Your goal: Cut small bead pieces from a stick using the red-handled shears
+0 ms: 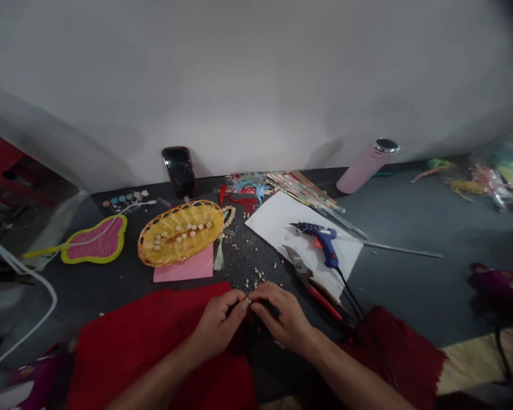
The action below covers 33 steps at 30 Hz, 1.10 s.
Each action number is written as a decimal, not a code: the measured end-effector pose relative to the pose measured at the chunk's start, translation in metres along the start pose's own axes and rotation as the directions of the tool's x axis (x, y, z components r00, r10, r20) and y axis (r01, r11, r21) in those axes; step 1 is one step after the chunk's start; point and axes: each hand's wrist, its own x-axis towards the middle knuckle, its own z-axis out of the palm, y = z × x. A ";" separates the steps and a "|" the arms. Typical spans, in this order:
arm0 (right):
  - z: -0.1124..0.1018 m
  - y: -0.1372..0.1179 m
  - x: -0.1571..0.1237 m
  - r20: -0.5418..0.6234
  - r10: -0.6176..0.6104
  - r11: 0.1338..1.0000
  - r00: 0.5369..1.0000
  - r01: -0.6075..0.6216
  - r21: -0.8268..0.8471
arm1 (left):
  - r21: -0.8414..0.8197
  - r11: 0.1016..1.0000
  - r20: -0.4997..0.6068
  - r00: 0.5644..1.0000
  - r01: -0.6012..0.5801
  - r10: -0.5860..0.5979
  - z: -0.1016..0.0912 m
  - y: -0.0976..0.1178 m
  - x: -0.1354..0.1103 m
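Observation:
My left hand [220, 322] and my right hand [282, 316] meet fingertip to fingertip low in the middle of the dark table [410, 228]. Both are closed in a pinch around something small and pale that I cannot make out. They hover over the edge of a red cloth [154, 341]. Small pale beads [256, 277] lie scattered on the table just beyond my fingers. A yellow woven basket [179, 232] with several beads in it stands further back to the left, partly on a pink sheet [183, 269].
Red-handled snips [312, 279] and a blue glue gun [322, 240] lie on white paper [282, 219] right of my hands. A phone [179, 171] leans on the wall. A pink bottle [365, 166], sticks [308, 193], a pink fan shape [96, 242] and white cable [25, 273] lie around.

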 end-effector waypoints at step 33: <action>0.002 0.004 0.002 0.011 0.039 0.998 0.999 -0.038 -0.048 | -0.021 1.000 -0.033 0.999 0.012 -0.012 0.001 -0.004 0.003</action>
